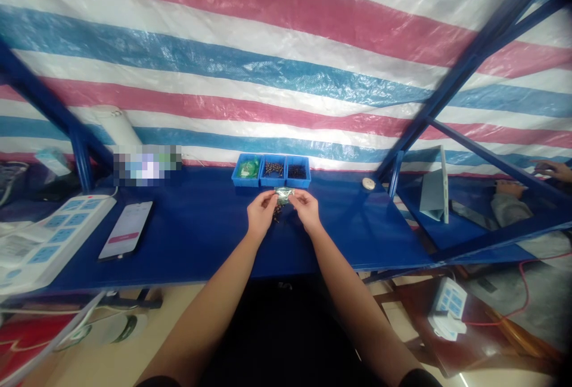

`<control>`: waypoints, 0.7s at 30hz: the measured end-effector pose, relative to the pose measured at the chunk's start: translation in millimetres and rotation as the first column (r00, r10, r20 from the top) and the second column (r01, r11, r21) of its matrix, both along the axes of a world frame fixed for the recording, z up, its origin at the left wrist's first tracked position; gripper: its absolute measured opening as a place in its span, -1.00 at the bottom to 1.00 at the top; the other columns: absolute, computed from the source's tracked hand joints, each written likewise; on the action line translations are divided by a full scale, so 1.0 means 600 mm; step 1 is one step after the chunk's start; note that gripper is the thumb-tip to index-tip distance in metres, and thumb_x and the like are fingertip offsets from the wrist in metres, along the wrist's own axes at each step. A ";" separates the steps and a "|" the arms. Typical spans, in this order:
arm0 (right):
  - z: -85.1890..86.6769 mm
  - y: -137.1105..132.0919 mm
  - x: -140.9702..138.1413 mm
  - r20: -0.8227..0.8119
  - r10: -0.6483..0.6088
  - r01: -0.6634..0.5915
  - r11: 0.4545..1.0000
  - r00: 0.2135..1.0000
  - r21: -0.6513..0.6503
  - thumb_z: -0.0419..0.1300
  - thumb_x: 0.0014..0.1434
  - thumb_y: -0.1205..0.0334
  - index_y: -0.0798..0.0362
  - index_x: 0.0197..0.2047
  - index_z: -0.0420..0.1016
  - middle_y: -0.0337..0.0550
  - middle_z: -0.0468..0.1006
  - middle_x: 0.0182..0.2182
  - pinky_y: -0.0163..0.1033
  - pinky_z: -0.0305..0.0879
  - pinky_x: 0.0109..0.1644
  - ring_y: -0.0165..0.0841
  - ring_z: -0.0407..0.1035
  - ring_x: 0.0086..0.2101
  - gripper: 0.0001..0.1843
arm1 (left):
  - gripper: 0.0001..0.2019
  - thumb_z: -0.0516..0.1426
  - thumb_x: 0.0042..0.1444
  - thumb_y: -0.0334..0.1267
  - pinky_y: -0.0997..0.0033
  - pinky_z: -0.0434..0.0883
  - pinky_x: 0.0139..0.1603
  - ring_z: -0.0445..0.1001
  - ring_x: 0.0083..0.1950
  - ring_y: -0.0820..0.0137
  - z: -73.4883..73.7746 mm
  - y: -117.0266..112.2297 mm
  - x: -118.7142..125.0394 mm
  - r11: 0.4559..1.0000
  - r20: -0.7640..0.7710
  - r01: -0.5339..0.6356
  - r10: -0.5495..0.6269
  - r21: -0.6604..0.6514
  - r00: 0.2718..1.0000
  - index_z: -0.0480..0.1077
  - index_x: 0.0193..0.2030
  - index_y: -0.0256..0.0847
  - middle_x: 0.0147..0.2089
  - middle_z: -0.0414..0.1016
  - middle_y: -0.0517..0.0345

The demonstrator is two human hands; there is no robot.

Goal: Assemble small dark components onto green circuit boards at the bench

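Between my two hands, just in front of the blue bins, is a small shiny packet (285, 196), silvery green and printed. My left hand (261, 213) pinches its left end, and my right hand (305, 208) pinches its right end. Under the packet, beside my left fingers, lies a small heap of dark little parts (277, 214) on the blue table (196, 220). Behind stand three joined bins: the left bin (246, 182) holds green packets, the middle bin (273, 182) brass-and-black small parts, the right bin (298, 183) small black parts.
A phone (126, 229) and a large power strip (58, 238) lie at the left. A round pale object (369, 183) sits to the right, near blue frame posts (393, 175). Beyond them are a tablet stand (435, 190) and another person's hands (509, 189).
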State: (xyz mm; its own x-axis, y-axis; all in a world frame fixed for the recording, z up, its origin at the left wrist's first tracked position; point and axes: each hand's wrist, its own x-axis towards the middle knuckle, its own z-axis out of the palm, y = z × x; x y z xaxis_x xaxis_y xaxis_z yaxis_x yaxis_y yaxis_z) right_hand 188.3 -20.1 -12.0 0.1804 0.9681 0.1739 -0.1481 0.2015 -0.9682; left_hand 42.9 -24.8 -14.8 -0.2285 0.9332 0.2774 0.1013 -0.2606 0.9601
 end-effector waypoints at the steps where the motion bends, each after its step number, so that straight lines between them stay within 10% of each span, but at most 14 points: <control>1: 0.000 0.000 0.000 0.011 0.003 -0.003 1.000 1.000 0.000 0.36 -0.01 0.05 0.07 -0.17 0.57 -0.10 0.65 -0.28 -0.17 0.44 -0.18 -0.27 0.52 -0.29 -0.64 | -0.68 0.23 0.08 -0.05 0.34 0.51 -0.18 0.56 -0.29 0.36 0.001 -0.001 -0.001 1.000 -0.015 -0.012 0.013 0.005 1.000 0.54 -0.13 -0.21 -0.21 0.59 0.06; 21: 0.005 -0.004 0.002 0.117 0.000 0.000 1.000 0.993 0.007 0.34 0.00 0.02 0.07 -0.30 0.59 -0.13 0.64 -0.35 -0.17 0.42 -0.15 -0.30 0.49 -0.35 -0.71 | -0.71 0.22 0.09 -0.07 0.35 0.48 -0.12 0.54 -0.21 0.34 0.002 -0.002 0.000 0.999 -0.041 -0.021 0.023 0.046 0.999 0.52 -0.12 -0.20 -0.16 0.59 0.05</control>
State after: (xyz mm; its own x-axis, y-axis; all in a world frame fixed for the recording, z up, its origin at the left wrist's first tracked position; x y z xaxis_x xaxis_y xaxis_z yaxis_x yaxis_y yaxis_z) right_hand 189.5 -22.6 -9.2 0.1585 0.9668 0.2005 -0.0343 0.2083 -0.9775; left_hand 42.6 -26.3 -13.8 -0.2365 0.9143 0.3289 0.1468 -0.3010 0.9423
